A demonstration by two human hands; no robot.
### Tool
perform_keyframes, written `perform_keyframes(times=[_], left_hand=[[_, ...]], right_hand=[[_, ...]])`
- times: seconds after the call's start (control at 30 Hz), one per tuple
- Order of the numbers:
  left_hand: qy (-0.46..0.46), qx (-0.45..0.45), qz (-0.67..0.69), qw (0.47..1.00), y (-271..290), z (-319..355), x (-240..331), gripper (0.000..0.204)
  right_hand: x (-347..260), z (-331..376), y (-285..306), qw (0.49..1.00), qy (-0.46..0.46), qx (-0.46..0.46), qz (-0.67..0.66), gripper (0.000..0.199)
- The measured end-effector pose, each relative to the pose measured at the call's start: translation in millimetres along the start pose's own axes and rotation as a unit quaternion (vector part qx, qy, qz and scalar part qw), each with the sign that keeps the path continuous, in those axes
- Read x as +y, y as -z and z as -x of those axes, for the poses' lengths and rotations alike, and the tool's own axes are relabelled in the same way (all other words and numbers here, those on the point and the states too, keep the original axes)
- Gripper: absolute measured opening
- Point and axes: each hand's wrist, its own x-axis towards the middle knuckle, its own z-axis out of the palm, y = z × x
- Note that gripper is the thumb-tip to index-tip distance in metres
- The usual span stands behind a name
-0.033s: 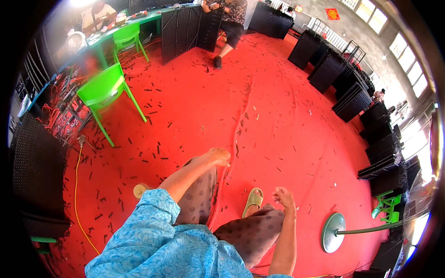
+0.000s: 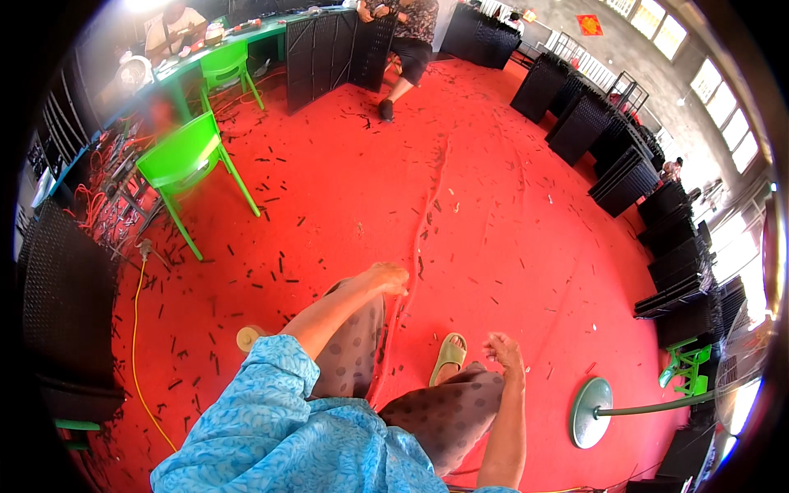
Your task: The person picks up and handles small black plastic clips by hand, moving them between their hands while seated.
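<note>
My left hand (image 2: 388, 278) hangs in front of my left knee over the red floor (image 2: 485, 205). Its back is toward me and its fingers bend loosely down, partly hidden; I see nothing held. Beyond my right knee is my right hand (image 2: 504, 352), its fingers slightly curled and apart, with nothing in them. Between the two legs in dotted brown trousers (image 2: 353, 349), one olive slipper (image 2: 449, 355) shows on my foot. A cream-coloured roll (image 2: 249, 338) stands on the floor beside my left forearm. Neither hand touches it.
Green chairs (image 2: 185, 152) stand at the left by a worktable (image 2: 263, 31). A seated person (image 2: 411, 25) holds something small beside black panels (image 2: 320, 62). Stacks of black panels (image 2: 620, 177) line the right. A yellow cable (image 2: 137, 345), a fan base (image 2: 591, 413) and dark scraps lie about.
</note>
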Motion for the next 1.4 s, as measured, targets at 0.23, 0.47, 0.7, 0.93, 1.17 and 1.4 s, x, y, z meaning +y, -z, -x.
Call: perform_keyframes(times=[0.23, 0.47, 0.7, 0.93, 1.17, 1.4], left_hand=[[-0.023, 0.011, -0.006, 1.0, -6.3, -3.2, -7.1, 0.032], [-0.025, 0.002, -0.007, 1.0, -8.1, -5.2, -9.6, 0.033], [-0.028, 0.018, -0.005, 0.999, -7.2, -3.4, -8.1, 0.033], [-0.026, 0.016, -0.01, 0.999, -1.5, 0.5, -2.9, 0.033], [-0.032, 0.017, 0.001, 0.999, -1.7, -0.1, -3.1, 0.033], [-0.036, 0.016, 0.001, 0.999, -2.3, 0.2, -4.7, 0.033]], right_hand=[[1.6, 0.3, 0.1, 1.0, -0.012, -0.009, 0.004, 0.03], [3.9, -0.8, 2.2, 1.0, -0.016, -0.013, 0.008, 0.03], [7.1, -2.6, 2.8, 1.0, -0.021, -0.015, 0.017, 0.032], [7.4, -3.9, 2.7, 0.999, -0.033, -0.021, 0.019, 0.03], [14.6, -8.2, 7.5, 0.999, -0.027, -0.037, 0.011, 0.027], [14.9, -8.1, 7.6, 0.999, -0.021, -0.038, 0.019, 0.027]])
